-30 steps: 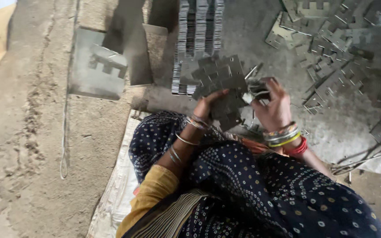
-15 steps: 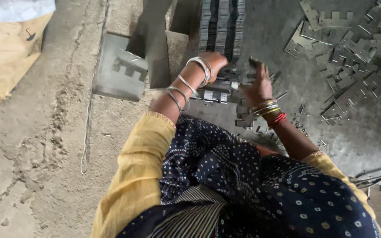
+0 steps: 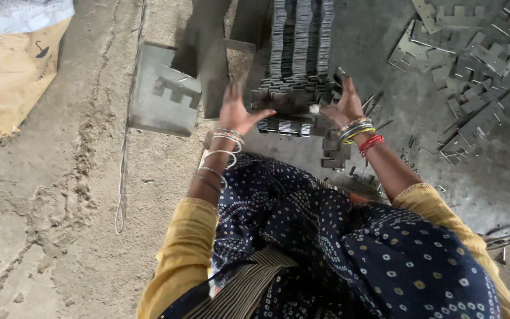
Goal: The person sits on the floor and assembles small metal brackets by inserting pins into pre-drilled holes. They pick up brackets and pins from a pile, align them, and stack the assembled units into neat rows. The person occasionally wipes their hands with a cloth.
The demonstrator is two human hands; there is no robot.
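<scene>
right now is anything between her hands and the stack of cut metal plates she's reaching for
Nothing visible. The left hand and right hand are already at either end of the near row of the stacked metal plates, with no object between. Whether the fingers are gripping cannot be told.

We see a rough, cracked concrete floor, dusty and grey. A tan sack lies at upper left. Loose cut metal plates litter the darker floor at upper right. Daylight is even.
</scene>
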